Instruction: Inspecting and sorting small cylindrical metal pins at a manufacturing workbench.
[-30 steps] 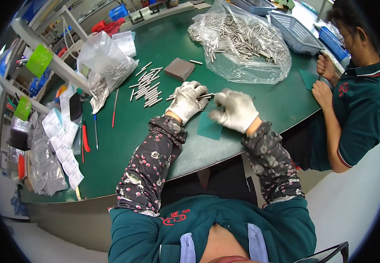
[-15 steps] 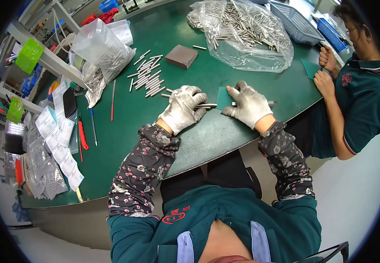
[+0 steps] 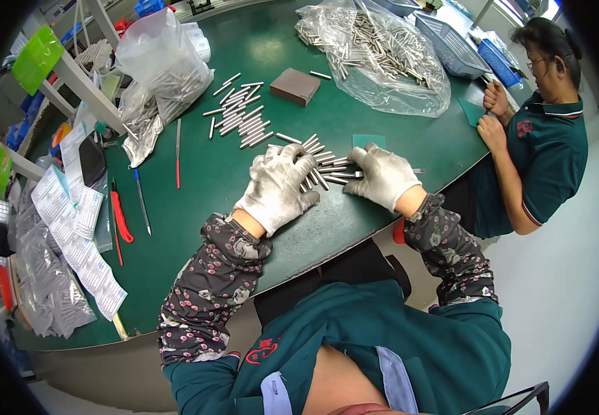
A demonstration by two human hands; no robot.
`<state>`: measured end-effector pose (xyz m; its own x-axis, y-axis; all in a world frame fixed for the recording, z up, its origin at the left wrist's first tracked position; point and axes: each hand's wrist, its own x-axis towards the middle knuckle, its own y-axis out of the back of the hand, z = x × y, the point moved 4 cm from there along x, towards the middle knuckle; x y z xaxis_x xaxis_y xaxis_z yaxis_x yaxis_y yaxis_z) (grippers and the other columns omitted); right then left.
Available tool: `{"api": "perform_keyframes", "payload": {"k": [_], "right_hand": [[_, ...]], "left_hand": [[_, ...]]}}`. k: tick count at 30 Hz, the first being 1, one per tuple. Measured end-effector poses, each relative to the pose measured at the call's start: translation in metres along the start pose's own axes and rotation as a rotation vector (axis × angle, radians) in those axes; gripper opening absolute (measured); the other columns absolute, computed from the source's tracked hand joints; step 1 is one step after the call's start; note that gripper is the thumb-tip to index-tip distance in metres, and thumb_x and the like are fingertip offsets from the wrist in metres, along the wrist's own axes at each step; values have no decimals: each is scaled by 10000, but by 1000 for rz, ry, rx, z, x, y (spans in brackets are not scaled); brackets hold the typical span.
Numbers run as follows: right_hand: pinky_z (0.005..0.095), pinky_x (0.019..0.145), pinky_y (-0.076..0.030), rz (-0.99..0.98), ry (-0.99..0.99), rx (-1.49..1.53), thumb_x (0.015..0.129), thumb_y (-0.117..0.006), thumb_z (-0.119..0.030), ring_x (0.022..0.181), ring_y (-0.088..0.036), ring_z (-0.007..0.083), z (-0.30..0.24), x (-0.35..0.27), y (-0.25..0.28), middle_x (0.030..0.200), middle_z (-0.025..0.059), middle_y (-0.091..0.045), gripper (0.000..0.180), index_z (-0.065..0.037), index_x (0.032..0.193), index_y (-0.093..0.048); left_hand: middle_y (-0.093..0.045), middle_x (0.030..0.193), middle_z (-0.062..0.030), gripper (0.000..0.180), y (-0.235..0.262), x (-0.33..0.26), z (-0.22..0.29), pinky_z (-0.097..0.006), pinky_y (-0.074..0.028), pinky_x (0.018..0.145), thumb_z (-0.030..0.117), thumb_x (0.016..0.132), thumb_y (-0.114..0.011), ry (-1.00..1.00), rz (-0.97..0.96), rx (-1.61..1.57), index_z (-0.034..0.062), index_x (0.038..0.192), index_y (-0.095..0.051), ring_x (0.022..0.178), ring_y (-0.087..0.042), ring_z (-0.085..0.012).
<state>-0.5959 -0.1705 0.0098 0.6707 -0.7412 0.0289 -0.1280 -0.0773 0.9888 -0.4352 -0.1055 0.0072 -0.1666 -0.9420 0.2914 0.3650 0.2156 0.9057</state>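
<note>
Several short metal pins (image 3: 321, 163) lie fanned out on the green table between my two gloved hands. My left hand (image 3: 279, 183) rests at the left side of these pins, its thumb stretched apart and its fingers touching or just over them. On the other side my right hand (image 3: 386, 176) is closed round a narrow flat metal bar (image 3: 419, 171), whose ends stick out on both sides of the glove. Beyond the right hand lies a green square sheet (image 3: 369, 141). Another group of loose pins (image 3: 241, 117) is spread out farther to the left.
A brown block (image 3: 295, 86) stands beyond the pins, near a clear bag of many pins (image 3: 382, 55). Blue baskets (image 3: 452, 45) are at the far right, beside a seated co-worker (image 3: 535, 138). Red-handled pliers (image 3: 121, 218), a pen (image 3: 142, 200) and papers lie left.
More pins now lie spread between my hands. My left hand has moved slightly left and its thumb has opened out. The green sheet now shows beyond my right hand.
</note>
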Motion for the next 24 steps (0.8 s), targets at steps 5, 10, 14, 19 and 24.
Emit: {"api": "perform_keyframes", "payload": {"k": [5,10,14,19,24], "right_hand": [[395,656,-453,37,-104,75,696,-657,-302,758,-565,302,-3,-2,-6,800,121,-545,303,-65,860,-563],[388,665,-462,14,-131,108,706,-647,-280,757,-577,298,-7,-11,-8,786,123,-562,247,-63,801,-577],[387,617,-453,98,-119,220,719,-634,-245,678,-567,286,1,-16,-15,691,90,-549,177,-83,742,-566],[401,597,-455,161,-105,232,735,-578,-174,663,-577,292,11,-23,-16,695,94,-570,93,-94,774,-553],[419,598,-455,171,-101,215,724,-496,-66,679,-585,316,14,-30,-14,705,121,-583,151,-98,870,-520]], "left_hand": [[-528,1077,-109,430,-7,-3,-2,-401,-439,826,243,624,-716,42,-43,1,101,1011,-596,995,-508,-290],[-532,1054,-126,401,-12,2,5,-395,-452,812,232,627,-713,20,-28,-81,103,991,-606,950,-530,-305],[-535,1027,-128,359,-13,6,12,-400,-457,801,230,623,-705,41,-24,-48,115,953,-620,941,-532,-304],[-539,1013,-129,307,-20,15,23,-400,-458,779,235,635,-698,36,-4,37,113,909,-635,928,-532,-297],[-537,1051,-112,334,-17,13,35,-416,-426,800,250,628,-711,78,-8,124,108,921,-639,969,-510,-290]]}}
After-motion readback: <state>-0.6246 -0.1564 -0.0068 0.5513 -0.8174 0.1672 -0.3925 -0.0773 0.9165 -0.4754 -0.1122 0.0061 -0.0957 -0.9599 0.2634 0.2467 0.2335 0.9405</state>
